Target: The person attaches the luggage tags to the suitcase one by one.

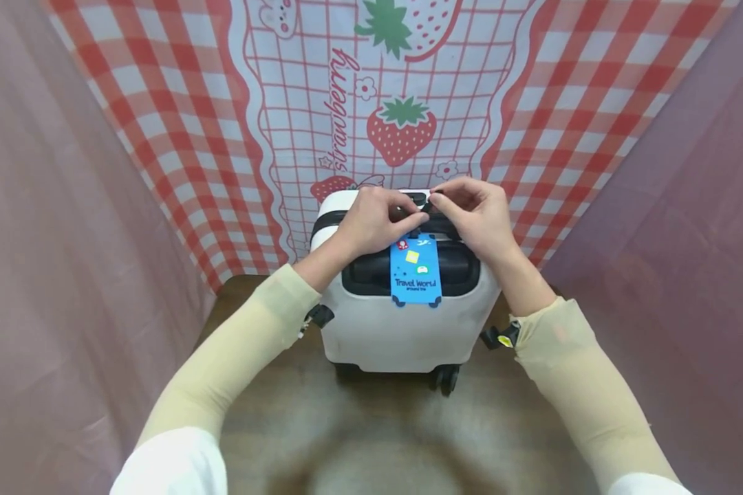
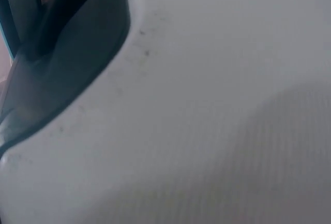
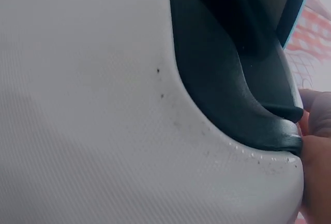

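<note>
A white suitcase (image 1: 402,337) stands upright, its black handle recess (image 1: 365,271) facing me. Over that recess hangs a blue luggage tag (image 1: 415,268) printed "Travel World", on a short black strap (image 1: 426,205). My right hand (image 1: 479,213) pinches the strap's upper end between thumb and forefinger. From the other side my left hand (image 1: 374,220) holds the strap lower down, thumb and forefinger bent toward each other just above the tag. In the right wrist view, part of the right hand (image 3: 318,131) shows beyond the suitcase edge. The fingertips hide much of the strap.
The suitcase stands on a brown wooden surface (image 1: 371,433), with a black wheel (image 1: 447,378) visible below. A red-and-white strawberry cloth (image 1: 402,82) hangs close behind. Pinkish curtains (image 1: 68,275) flank both sides. Wrist cameras (image 1: 318,316) sit under the forearms.
</note>
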`<move>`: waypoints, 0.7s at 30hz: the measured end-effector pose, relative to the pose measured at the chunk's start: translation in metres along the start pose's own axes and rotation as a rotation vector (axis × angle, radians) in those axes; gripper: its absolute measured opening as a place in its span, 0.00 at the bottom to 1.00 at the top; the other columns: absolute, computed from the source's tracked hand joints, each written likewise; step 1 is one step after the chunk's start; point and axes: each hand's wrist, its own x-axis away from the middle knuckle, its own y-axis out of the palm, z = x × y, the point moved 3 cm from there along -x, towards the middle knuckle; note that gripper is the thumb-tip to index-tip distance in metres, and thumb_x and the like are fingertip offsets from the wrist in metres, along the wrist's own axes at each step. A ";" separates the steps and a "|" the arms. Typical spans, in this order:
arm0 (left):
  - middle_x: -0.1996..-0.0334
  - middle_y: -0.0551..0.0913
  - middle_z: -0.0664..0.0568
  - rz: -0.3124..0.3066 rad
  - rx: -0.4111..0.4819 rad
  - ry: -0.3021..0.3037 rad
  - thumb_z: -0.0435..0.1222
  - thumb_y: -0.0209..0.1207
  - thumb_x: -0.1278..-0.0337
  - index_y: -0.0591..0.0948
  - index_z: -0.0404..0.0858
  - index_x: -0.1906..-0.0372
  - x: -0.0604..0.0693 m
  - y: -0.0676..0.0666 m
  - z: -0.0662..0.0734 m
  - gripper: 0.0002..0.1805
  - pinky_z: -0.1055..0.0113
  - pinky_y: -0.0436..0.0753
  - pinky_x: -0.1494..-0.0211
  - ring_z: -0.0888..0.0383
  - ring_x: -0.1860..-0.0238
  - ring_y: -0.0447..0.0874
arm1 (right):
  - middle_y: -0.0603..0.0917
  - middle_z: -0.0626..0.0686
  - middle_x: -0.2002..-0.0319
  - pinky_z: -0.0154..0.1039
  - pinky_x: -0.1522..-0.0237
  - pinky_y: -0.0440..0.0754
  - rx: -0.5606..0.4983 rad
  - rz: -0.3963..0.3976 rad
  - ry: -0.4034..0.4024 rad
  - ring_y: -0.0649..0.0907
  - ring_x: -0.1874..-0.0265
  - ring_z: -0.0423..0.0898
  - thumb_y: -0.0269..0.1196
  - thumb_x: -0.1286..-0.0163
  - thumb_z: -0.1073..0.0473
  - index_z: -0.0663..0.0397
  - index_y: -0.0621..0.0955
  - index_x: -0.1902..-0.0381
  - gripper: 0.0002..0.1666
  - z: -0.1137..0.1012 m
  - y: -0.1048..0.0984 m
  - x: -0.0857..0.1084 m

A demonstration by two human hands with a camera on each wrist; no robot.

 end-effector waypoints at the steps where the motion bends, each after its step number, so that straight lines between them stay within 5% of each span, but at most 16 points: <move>1: 0.66 0.94 0.50 0.001 -0.009 0.010 0.45 0.69 0.31 0.93 0.40 0.55 0.000 0.000 0.000 0.13 0.70 0.82 0.61 0.59 0.70 0.87 | 0.92 0.45 0.61 0.26 0.53 0.86 0.031 -0.003 0.010 0.89 0.62 0.36 0.71 0.26 0.58 0.61 0.89 0.50 0.13 0.000 0.000 -0.001; 4: 0.64 0.94 0.49 -0.003 -0.057 0.062 0.45 0.69 0.30 0.93 0.39 0.54 0.001 0.000 -0.001 0.14 0.68 0.86 0.56 0.59 0.67 0.89 | 0.93 0.53 0.54 0.25 0.51 0.86 0.156 -0.033 0.041 0.89 0.59 0.37 0.69 0.25 0.56 0.57 0.89 0.46 0.15 -0.001 -0.002 -0.002; 9: 0.55 0.94 0.49 -0.003 -0.242 0.141 0.48 0.67 0.29 0.92 0.40 0.49 0.013 -0.014 -0.002 0.17 0.62 0.89 0.46 0.55 0.56 0.92 | 0.90 0.56 0.43 0.48 0.38 0.88 0.370 -0.135 -0.005 0.90 0.45 0.51 0.66 0.23 0.51 0.51 0.86 0.38 0.21 -0.003 -0.011 -0.002; 11: 0.51 0.93 0.49 0.002 -0.327 0.116 0.52 0.66 0.29 0.91 0.41 0.47 0.022 -0.025 -0.006 0.20 0.59 0.90 0.42 0.53 0.50 0.92 | 0.89 0.56 0.39 0.59 0.34 0.84 0.435 -0.170 -0.038 0.88 0.40 0.56 0.66 0.23 0.50 0.50 0.85 0.35 0.23 -0.004 -0.018 -0.001; 15: 0.38 0.88 0.45 -0.022 -0.440 -0.015 0.59 0.63 0.30 0.86 0.44 0.36 0.045 -0.048 -0.023 0.29 0.54 0.88 0.37 0.48 0.38 0.88 | 0.83 0.57 0.31 0.64 0.32 0.81 0.568 -0.220 -0.057 0.84 0.36 0.59 0.67 0.24 0.48 0.46 0.80 0.28 0.30 -0.003 -0.039 0.006; 18: 0.31 0.82 0.42 -0.028 -0.478 -0.086 0.60 0.62 0.30 0.81 0.44 0.29 0.067 -0.065 -0.041 0.34 0.48 0.86 0.33 0.44 0.31 0.82 | 0.77 0.56 0.25 0.67 0.35 0.81 0.646 -0.250 -0.038 0.84 0.40 0.61 0.67 0.25 0.46 0.43 0.75 0.23 0.35 0.000 -0.059 0.014; 21: 0.29 0.80 0.40 -0.016 -0.498 -0.117 0.59 0.62 0.31 0.79 0.43 0.27 0.091 -0.077 -0.060 0.36 0.43 0.86 0.34 0.41 0.29 0.80 | 0.73 0.56 0.21 0.74 0.34 0.77 0.684 -0.278 0.010 0.80 0.32 0.63 0.66 0.26 0.44 0.39 0.71 0.20 0.39 0.006 -0.079 0.025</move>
